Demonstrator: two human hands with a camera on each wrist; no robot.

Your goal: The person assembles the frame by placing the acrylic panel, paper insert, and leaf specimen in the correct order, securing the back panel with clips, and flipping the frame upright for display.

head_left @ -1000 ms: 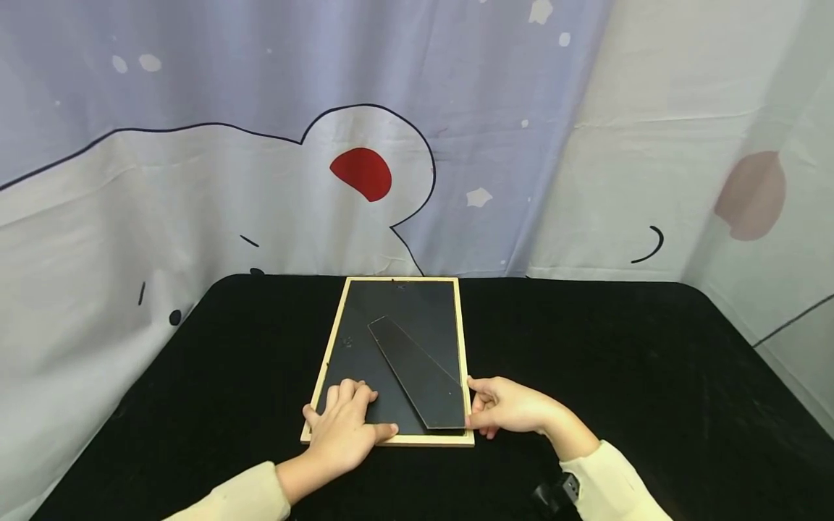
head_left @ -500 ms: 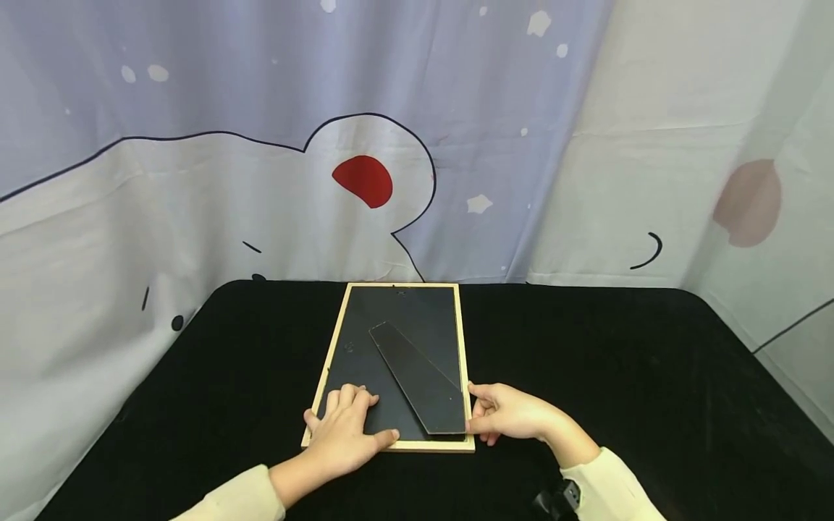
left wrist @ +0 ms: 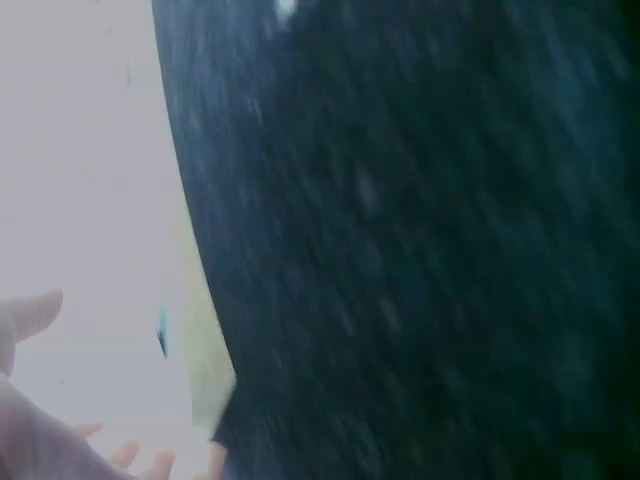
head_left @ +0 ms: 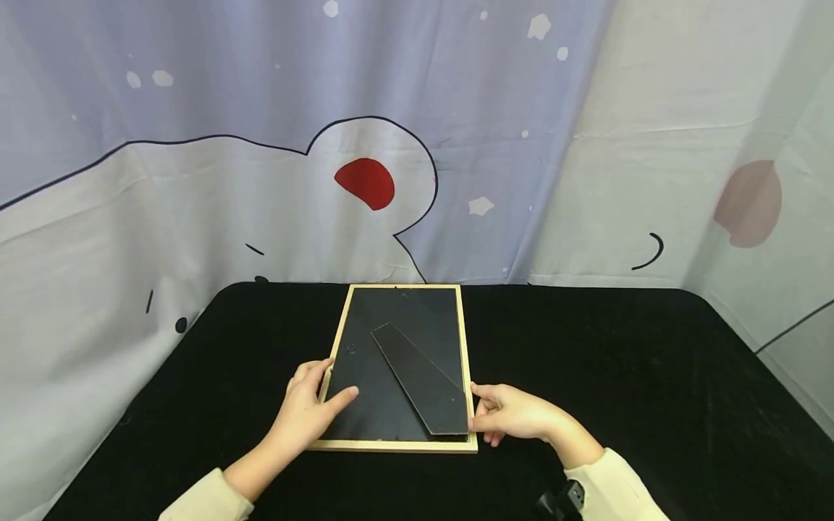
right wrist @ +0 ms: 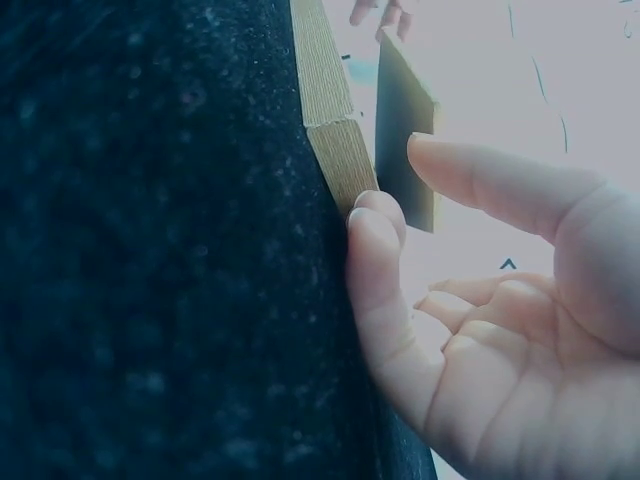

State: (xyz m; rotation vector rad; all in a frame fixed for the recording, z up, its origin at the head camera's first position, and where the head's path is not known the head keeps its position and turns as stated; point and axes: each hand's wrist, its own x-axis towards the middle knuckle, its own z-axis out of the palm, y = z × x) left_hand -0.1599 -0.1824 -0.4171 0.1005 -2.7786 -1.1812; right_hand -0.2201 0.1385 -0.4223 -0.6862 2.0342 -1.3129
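A picture frame (head_left: 465, 347) with a pale wooden border lies face down, its black backing upward. Across the backing slants a black easel stand (head_left: 417, 383), its wide end near the lower right corner. Over the left border reaches my left hand (head_left: 302, 412), fingers at the edge and thumb spread above the backing. My right hand (head_left: 511, 414) is at the lower right side of the frame. In the right wrist view, its thumb touches the edge of the stand (right wrist: 405, 120), which stands off from the frame, while the index finger presses the border near the corner.
The frame lies on a table with a black cloth (head_left: 619, 362). Behind it hangs a printed curtain (head_left: 260, 195) in lilac and white. A small black device (head_left: 563, 499) sits by the right sleeve. The left wrist view is blurred and overexposed.
My left hand has lifted from the frame's lower left corner and shifted up and left to the left border. The right hand, frame and stand keep their places; the head view tilted slightly.
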